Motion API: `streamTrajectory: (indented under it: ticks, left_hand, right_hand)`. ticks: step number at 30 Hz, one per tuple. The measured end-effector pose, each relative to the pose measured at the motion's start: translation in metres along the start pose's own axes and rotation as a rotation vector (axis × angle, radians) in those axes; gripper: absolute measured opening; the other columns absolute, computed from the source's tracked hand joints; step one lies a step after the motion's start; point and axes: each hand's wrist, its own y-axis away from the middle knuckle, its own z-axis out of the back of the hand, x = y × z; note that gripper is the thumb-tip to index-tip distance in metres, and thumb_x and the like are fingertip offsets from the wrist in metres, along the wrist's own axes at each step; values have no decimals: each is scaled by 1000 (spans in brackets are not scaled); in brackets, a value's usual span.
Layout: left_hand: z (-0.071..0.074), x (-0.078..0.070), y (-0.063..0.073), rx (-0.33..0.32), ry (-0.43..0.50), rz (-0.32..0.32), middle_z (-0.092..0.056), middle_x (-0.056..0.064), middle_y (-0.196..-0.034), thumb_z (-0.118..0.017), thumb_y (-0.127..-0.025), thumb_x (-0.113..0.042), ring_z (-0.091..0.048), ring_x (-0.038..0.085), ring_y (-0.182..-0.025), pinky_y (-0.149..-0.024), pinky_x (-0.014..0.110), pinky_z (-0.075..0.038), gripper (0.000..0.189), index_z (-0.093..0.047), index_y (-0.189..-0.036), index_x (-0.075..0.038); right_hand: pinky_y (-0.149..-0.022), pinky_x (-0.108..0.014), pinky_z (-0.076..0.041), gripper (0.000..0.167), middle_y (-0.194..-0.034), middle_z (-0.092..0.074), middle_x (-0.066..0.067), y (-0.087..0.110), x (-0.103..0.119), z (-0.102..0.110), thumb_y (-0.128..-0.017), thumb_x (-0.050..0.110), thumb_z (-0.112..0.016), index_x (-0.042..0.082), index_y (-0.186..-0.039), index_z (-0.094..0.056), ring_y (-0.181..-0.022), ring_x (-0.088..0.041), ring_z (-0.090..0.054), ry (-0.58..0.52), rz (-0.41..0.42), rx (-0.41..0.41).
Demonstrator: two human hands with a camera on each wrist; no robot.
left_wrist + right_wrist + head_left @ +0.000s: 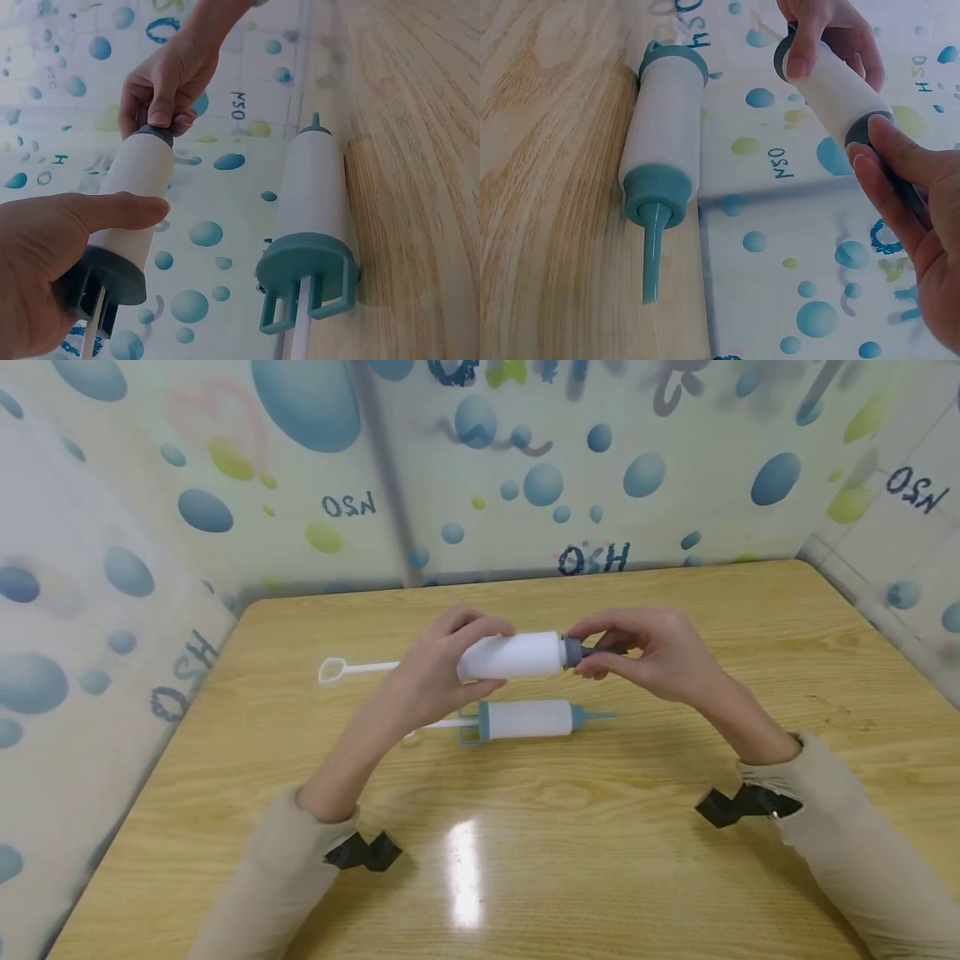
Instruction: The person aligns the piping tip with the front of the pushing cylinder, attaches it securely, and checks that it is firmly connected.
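Above the table, my left hand (442, 672) grips the white barrel of a large plastic syringe (519, 657) with a dark grey end cap. Its white plunger rod sticks out to the left and ends in a loop handle (332, 671). At the other end, the thumb and fingers of my right hand (660, 647) pinch the grey nozzle cap (864, 129), partly covering the nozzle. Closer to me lies a second syringe (528, 718), white with teal ends; its teal nozzle (655, 251) points right and its finger loops (334, 292) face left.
The wooden table (600, 860) reaches back to a wall sheet (495, 527) printed with blue and green drops, which also hangs at both sides. Black wrist mounts (363, 852) sit at both beige cuffs.
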Motion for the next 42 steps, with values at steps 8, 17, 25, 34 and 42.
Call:
streamTrajectory:
  ticks: [8, 17, 25, 34, 42]
  left_hand:
    - [3, -5, 1, -14, 60, 0, -60, 16, -115, -87, -78, -5, -61, 32, -106, -90, 47, -55, 46, -67, -119, -7]
    - [2, -2, 1, -38, 96, -1, -63, 15, -112, -89, -77, -10, -62, 31, -101, -84, 46, -56, 46, -70, -118, -5]
    - [3, -7, 0, -47, 90, 13, -62, 15, -113, -88, -78, -8, -62, 33, -102, -86, 47, -56, 44, -70, -119, -5]
    - [1, -7, 1, -64, 98, -4, -61, 16, -115, -87, -78, -6, -61, 32, -104, -88, 48, -55, 45, -69, -120, -5]
    - [0, -7, 1, -75, 91, 14, -62, 17, -115, -88, -78, -7, -60, 33, -104, -87, 48, -55, 46, -70, -120, -5]
  right_hand:
    - [-69, -19, -57, 44, -95, -76, -9, 0, 2, 2, -70, -19, -81, -3, -111, -73, -72, -4, -70, 2, 90, -30]
    - [-74, -18, -56, 49, -101, -75, -13, -2, 3, 5, -67, -21, -81, -4, -112, -73, -79, -4, -71, 8, 177, -48]
    - [-73, -19, -57, 48, -101, -74, -13, -1, -1, 2, -69, -22, -79, -5, -113, -71, -79, -6, -71, -3, 146, -37]
    - [-70, -20, -57, 33, -94, -75, -8, 1, 0, 2, -83, -15, -73, -6, -115, -70, -75, -9, -71, -35, 51, -13]
    - [-73, -23, -58, 37, -101, -71, -13, 0, 0, -1, -81, -22, -70, -9, -116, -66, -81, -12, -71, -119, 38, -70]
